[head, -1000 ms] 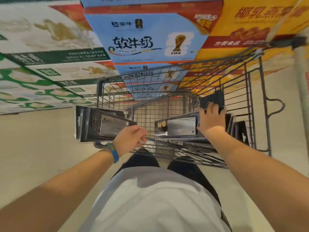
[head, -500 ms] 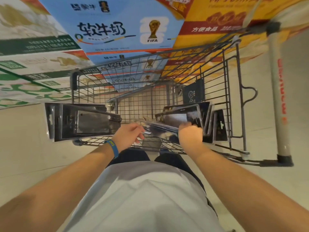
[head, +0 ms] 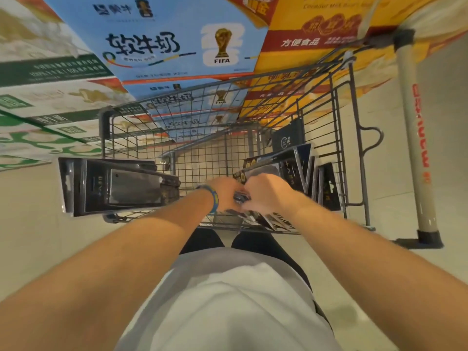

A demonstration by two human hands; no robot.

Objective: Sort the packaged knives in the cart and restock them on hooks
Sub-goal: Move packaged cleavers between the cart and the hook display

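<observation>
Both hands meet over the near end of the cart basket. The left hand [head: 222, 192], a blue rubbery wristband [head: 214, 200] on its wrist, and the right hand [head: 266, 193] curl their fingers around a small dark glossy packaged knife [head: 241, 198] pinched between them. Just under and beyond the hands, from 12 to 3 o'clock, more flat black glossy card-and-plastic knife packages [head: 298, 168] stand leaning on edge inside the grey wire-grid shopping cart [head: 339, 138]. At 9 o'clock, a stack of flat rectangular black knife packs with clear blister windows [head: 114, 186] lies across the cart's left rim, jutting out over the pale tiled floor [head: 33, 236]. Past the cart, from 10 to 1 o'clock, rise stacked printed cardboard cartons [head: 164, 41], green-white, blue and yellow-red. At 3 o'clock stands a cream cylindrical post with red lettering [head: 415, 148].
</observation>
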